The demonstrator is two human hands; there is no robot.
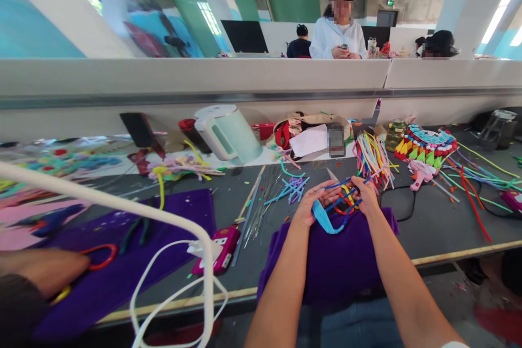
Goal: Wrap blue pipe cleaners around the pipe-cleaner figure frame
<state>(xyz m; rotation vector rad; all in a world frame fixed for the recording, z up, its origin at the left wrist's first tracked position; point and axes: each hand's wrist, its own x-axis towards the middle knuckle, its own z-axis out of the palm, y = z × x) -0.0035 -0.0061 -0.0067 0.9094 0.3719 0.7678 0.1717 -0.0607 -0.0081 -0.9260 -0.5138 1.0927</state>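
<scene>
Above a folded purple cloth [338, 261], both hands hold a loop of dark blue twisted strand [345, 225] with a wide light blue band [323, 218] at its left. My left hand [312, 202] is closed on the loop beside the light blue band. The fingers of my right hand [364, 193] pinch the blue strand at the loop's upper right. Scissors with red and yellow handles [346, 199] lie behind the loop, partly hidden by it and by the hands.
A bundle of coloured pipe cleaners [373, 155], a pink glue gun [422, 173] and a pale green kettle [230, 133] stand or lie farther back. A white curved tube [142, 210] crosses the left. Another person's hand [44, 272] rests near red-handled scissors.
</scene>
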